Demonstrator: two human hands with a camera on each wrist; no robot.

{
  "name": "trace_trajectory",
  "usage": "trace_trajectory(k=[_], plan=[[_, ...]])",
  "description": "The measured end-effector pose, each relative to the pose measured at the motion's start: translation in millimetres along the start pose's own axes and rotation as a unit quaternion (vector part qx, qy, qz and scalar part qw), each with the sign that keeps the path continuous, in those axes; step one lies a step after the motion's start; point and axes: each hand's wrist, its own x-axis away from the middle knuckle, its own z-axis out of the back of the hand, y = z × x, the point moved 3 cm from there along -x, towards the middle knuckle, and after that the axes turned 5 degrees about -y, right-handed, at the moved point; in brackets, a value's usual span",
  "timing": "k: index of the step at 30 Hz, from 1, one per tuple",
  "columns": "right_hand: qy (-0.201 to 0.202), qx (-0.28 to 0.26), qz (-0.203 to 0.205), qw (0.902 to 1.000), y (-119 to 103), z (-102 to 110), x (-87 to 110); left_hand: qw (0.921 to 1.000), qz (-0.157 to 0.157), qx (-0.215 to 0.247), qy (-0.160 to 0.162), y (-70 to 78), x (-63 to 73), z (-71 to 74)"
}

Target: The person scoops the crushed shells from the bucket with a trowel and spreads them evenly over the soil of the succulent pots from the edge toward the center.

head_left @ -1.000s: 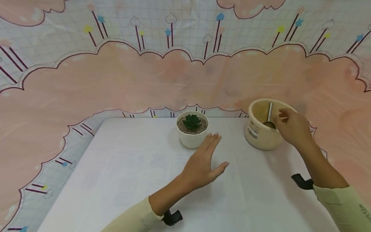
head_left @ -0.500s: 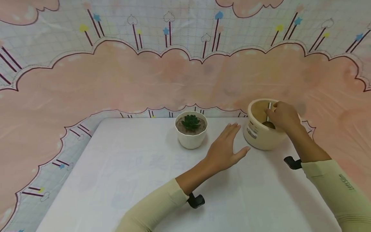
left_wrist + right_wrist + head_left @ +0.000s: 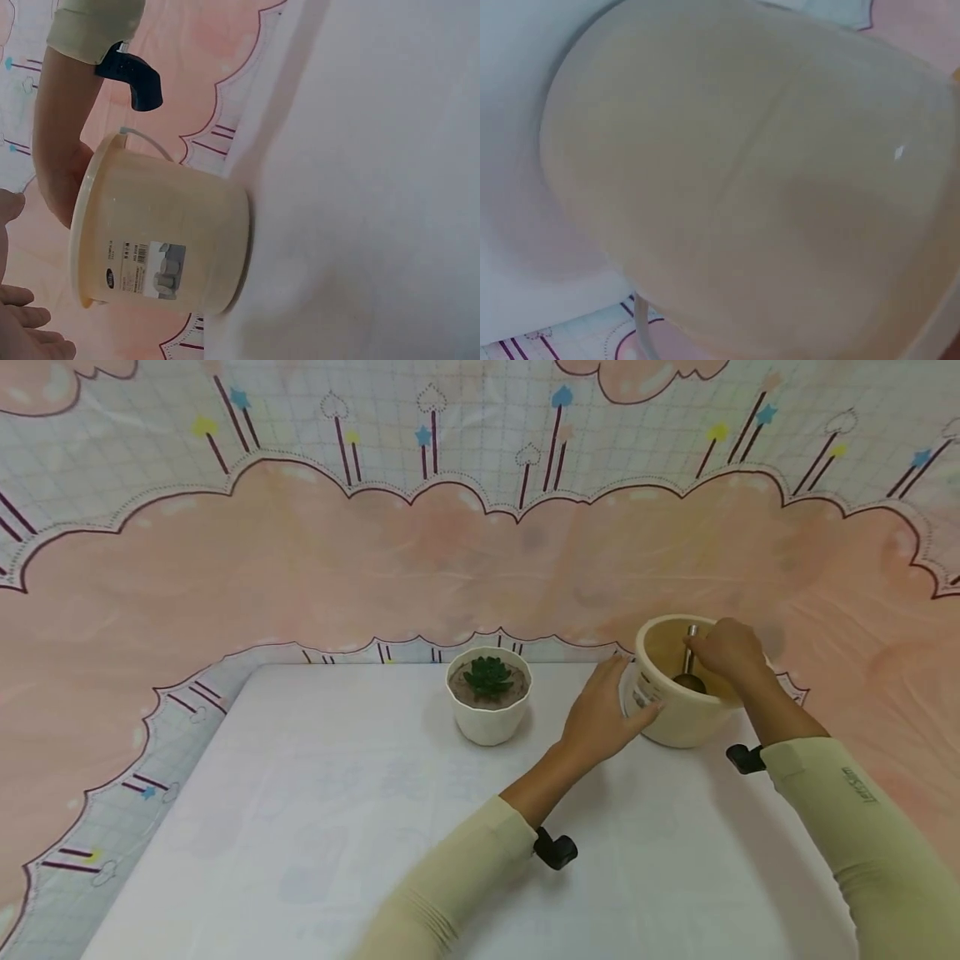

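A cream plastic bucket (image 3: 686, 718) with a printed label (image 3: 154, 270) stands upright on the white tabletop at the right. Inside it leans a metal spoon (image 3: 688, 681), its rounded end low and its handle up. My right hand (image 3: 727, 652) reaches over the bucket's rim and pinches the upper handle between thumb and fingers. To the bucket's left, my left hand (image 3: 603, 714) is spread, with the thumb in front of its wall. The left wrist view shows those fingers (image 3: 30, 315) straight and short of the rim. Only bucket wall fills most of the right wrist view.
A white pot (image 3: 489, 722) with a small green succulent (image 3: 487, 677) stands left of my left hand. The white tabletop (image 3: 300, 827) reaches toward me. Behind it hangs a pink patterned cloth (image 3: 420, 560). A thin bail handle (image 3: 150, 141) hangs on the bucket.
My left hand has moved right, from beside the succulent pot to the bucket. My right hand has moved left over the rim onto the spoon's handle. Bucket and pot have stayed in place.
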Motion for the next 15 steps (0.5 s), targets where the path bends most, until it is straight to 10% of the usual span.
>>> trace_trajectory(k=[15], plan=[[-0.057,-0.065,-0.029,0.9958,5,0,-26.4,0.9988,0.013,0.047,0.005,-9.6,-34.1,-27.6]])
